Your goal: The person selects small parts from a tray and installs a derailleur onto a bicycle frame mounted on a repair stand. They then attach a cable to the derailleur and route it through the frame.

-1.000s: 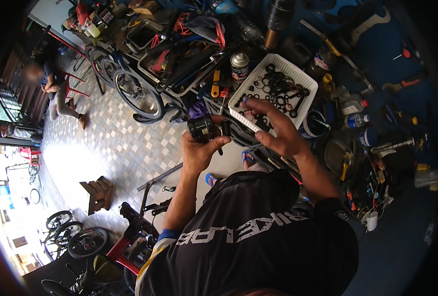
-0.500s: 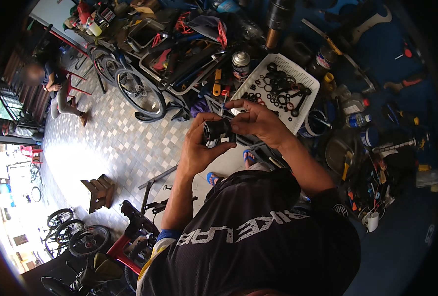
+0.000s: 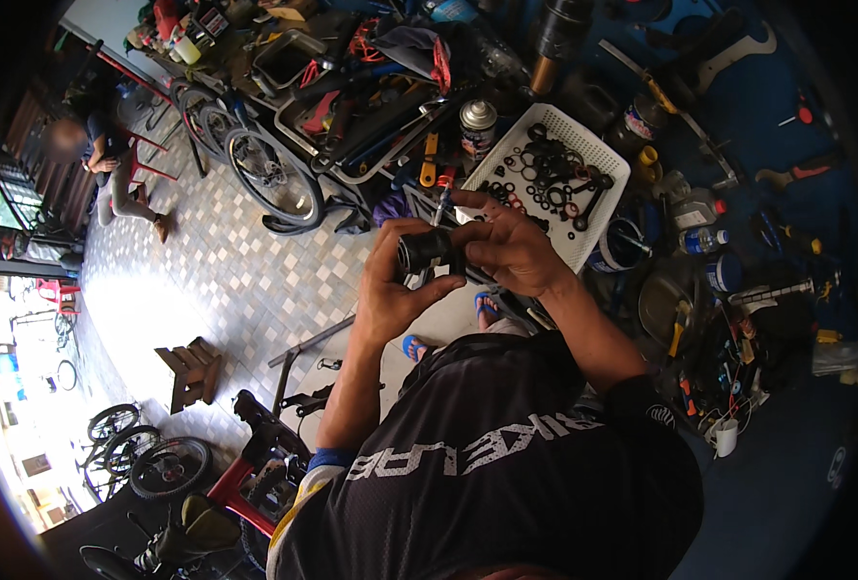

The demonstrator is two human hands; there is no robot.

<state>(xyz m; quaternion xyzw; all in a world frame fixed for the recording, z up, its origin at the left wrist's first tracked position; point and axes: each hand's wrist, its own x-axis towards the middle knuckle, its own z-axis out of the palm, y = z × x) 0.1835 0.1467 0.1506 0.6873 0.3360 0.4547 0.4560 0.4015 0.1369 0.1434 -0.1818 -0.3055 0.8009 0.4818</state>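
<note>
A short black cylindrical part (image 3: pixel 424 253) with a ringed, open-looking end is up in front of my chest. My left hand (image 3: pixel 395 290) wraps it from the left, thumb beneath and fingers over the top. From the other side, my right hand (image 3: pixel 518 249) presses its bent thumb and fingers to the part's right end, with the index finger stretched out above. A slim blue and white stick-like thing (image 3: pixel 443 201) shows beside that index fingertip; whether I hold it I cannot tell. Behind my right hand is a white perforated tray (image 3: pixel 598 193) of black rings and small parts.
A spray can (image 3: pixel 477 124) stands left of the tray, and a blue tub (image 3: pixel 614 246) right of it. Tools lie on the blue surface at right. Bicycles (image 3: pixel 274 184) and a wooden stool (image 3: pixel 189 372) are at left, where a person (image 3: pixel 115 164) sits.
My right index finger has shifted slightly right and up. Both hands stay at the black part, and the view has tilted a little.
</note>
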